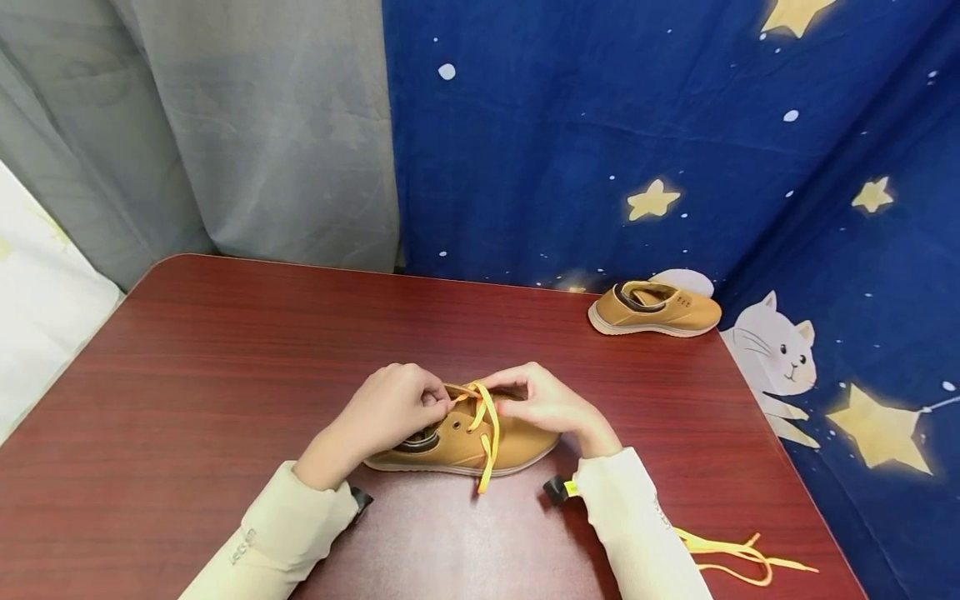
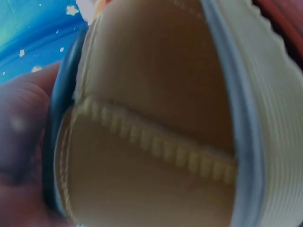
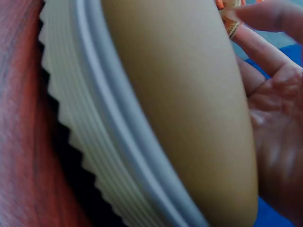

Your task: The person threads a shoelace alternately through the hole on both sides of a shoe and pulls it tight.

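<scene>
A tan low shoe [image 1: 442, 446] with a pale sole lies lengthwise on the table, toe to the right. A yellow shoelace [image 1: 491, 429] runs through its front eyelets, one end hanging over the near side. My left hand [image 1: 393, 404] is over the shoe's opening, thumb and forefinger pinching the lace by the tongue. From the toe side, my right hand [image 1: 551, 404] reaches over and holds the lace near the eyelets between thumb and forefinger. The shoe's side [image 2: 156, 71] fills the left wrist view; its toe [image 3: 184, 104] covers much of the right wrist view.
Another tan shoe [image 1: 656, 310], with no lace in its eyelets, stands at the table's far right corner. A loose yellow shoelace [image 1: 738, 550] lies by my right forearm. Grey and blue star-patterned curtains [image 1: 540, 167] hang behind the dark red table [image 1: 225, 358].
</scene>
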Available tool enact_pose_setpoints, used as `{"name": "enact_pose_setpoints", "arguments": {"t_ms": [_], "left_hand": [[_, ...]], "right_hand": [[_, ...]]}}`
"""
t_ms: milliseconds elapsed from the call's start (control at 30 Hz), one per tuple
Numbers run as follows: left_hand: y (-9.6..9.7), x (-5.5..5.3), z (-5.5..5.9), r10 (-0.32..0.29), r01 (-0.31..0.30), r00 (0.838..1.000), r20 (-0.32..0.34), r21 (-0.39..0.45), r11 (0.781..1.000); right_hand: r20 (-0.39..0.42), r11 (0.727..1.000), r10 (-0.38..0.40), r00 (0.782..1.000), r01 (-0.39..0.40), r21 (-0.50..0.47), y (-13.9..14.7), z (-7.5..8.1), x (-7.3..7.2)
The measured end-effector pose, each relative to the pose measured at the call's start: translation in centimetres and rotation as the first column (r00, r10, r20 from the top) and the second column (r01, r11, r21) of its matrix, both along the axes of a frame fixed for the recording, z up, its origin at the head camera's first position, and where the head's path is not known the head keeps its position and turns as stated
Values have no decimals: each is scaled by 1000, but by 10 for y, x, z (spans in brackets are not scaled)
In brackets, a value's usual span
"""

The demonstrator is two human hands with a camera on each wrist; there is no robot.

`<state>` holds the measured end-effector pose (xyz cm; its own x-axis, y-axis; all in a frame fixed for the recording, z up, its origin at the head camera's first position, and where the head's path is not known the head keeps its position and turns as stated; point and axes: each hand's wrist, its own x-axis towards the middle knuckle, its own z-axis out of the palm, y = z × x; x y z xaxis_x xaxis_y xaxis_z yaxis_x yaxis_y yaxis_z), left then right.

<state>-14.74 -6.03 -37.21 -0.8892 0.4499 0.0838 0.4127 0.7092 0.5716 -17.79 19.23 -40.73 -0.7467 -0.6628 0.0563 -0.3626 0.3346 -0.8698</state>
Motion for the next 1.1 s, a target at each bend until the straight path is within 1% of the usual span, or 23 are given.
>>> {"name": "enact_pose_setpoints", "arguments": {"t_ms": [67,100,167,233,267,333,367,433,467,533,633,733,867,1100], "left_hand": [[-3,1,1,-38,38,999,11,7,999],[-4,1,2,-54,54,999,3,7,999],[-7,3,2,-80,80,996,-34,-18,997],[-10,7,3,-101,95,989,-106,-56,994],[-11,10,4,-109,98,982,-157,-75,992],[-15,16,6,-120,96,958,-262,-106,990],[-17,19,8,-122,91,945,-303,-115,989],[-22,26,12,-121,84,925,-361,-116,990],[-25,29,14,-119,81,921,-372,-116,990],[-32,35,17,-114,78,921,-373,-110,991],[-43,43,20,-105,78,925,-366,-90,993],[-55,52,19,-94,78,922,-376,-57,995],[-68,64,14,-82,77,920,-384,-31,997],[-85,83,6,-56,45,939,-339,-40,998]], "right_hand": [[-1,1000,-3,1000,3,-6,0,-1,0],[3,1000,-15,1000,15,-4,-1,-2,0],[12,999,-44,999,44,4,-2,-3,0],[23,998,-64,998,64,11,-3,-4,-1],[28,997,-72,997,71,14,-4,-4,-1],[38,997,-77,996,77,16,-5,-4,-1],[42,997,-79,996,78,18,-4,-4,-1],[42,996,-82,996,81,23,-4,-3,-1],[43,996,-85,996,84,26,-4,-3,-1],[43,996,-91,995,90,28,-3,-3,-1],[47,994,-107,993,106,23,-1,-4,0],[53,994,-110,992,109,15,0,-5,0],[56,994,-106,993,106,15,0,-3,0],[75,994,-113,991,112,13,-2,-2,0]]}}
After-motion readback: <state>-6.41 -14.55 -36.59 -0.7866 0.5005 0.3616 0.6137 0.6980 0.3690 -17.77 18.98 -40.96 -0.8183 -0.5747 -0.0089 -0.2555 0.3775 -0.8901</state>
